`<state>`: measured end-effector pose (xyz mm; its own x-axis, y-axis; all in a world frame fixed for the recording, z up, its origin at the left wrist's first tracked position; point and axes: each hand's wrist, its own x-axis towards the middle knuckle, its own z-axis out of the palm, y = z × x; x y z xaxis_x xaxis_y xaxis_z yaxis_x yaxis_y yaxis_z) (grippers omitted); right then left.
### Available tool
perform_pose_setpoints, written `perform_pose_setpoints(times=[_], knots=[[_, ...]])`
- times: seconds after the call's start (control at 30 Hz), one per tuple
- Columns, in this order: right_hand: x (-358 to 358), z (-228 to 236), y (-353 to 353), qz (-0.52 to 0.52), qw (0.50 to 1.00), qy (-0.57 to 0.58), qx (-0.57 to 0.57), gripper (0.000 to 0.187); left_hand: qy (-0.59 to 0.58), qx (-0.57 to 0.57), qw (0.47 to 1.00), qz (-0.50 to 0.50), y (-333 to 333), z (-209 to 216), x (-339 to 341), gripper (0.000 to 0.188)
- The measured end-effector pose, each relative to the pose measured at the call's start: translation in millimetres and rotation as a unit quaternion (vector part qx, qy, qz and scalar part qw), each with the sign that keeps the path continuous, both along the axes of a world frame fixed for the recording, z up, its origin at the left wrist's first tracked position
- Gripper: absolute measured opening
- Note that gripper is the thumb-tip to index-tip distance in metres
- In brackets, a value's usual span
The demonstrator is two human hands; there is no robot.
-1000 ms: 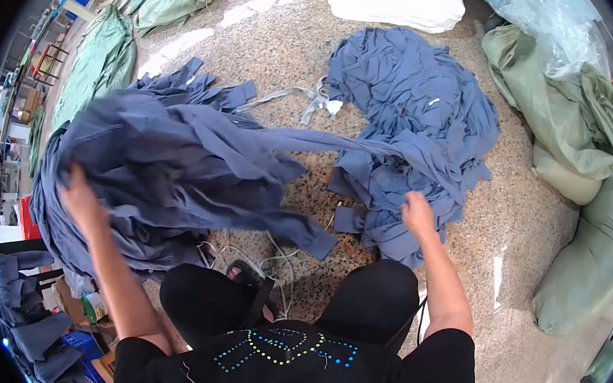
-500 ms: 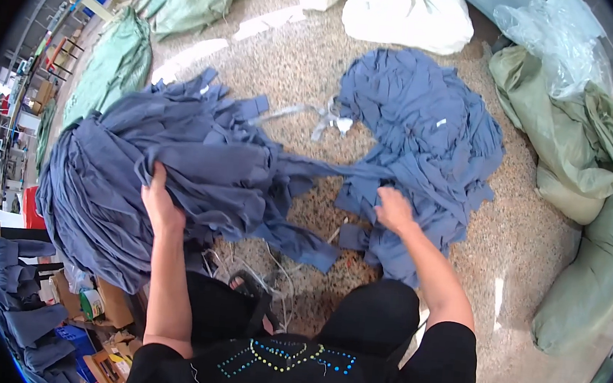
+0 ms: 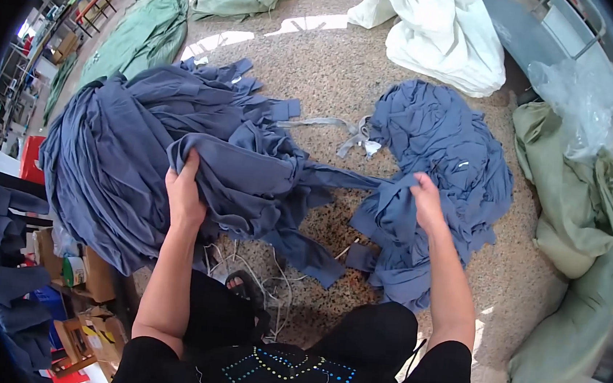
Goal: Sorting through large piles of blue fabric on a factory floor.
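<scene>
A large heap of blue-grey fabric garments lies on the floor at the left, and a smaller, crumpled heap of the same cloth lies at the right. My left hand is closed on the edge of a blue-grey garment on top of the left heap, raising a fold of it. From this garment a long narrow strip of cloth stretches across the gap to the right heap. At its right end my right hand pinches blue-grey cloth; the exact piece is partly hidden by the fingers.
A pale tie strip lies between the heaps. White cords lie by my sandalled foot. Green sacks lie at the far left, a white sack at the back, olive sacks at the right. Cardboard boxes stand at the lower left.
My left hand has lifted the garment's edge into a raised fold. My right hand has pulled up cloth at the right heap. The whole view has shifted a little.
</scene>
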<state>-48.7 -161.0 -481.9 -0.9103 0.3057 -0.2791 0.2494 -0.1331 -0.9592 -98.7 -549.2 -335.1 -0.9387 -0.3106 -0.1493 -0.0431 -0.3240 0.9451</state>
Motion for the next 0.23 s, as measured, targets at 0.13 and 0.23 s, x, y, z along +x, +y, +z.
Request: perform_pose_setpoints(times=[0.13, 0.23], knots=[[-30.2, 114.9, -22.7, 0.047, 0.995, 0.032, -0.080, 0.012, 0.035, -0.096, 0.994, -0.047, 3.5, -6.9, -7.0, 0.017], [-54.2, 166.5, -24.6, 0.074, 0.993, 0.067, -0.067, 0.018, 0.052, -0.146, 0.984, -0.087, 8.5, -9.3, -10.5, 0.021]])
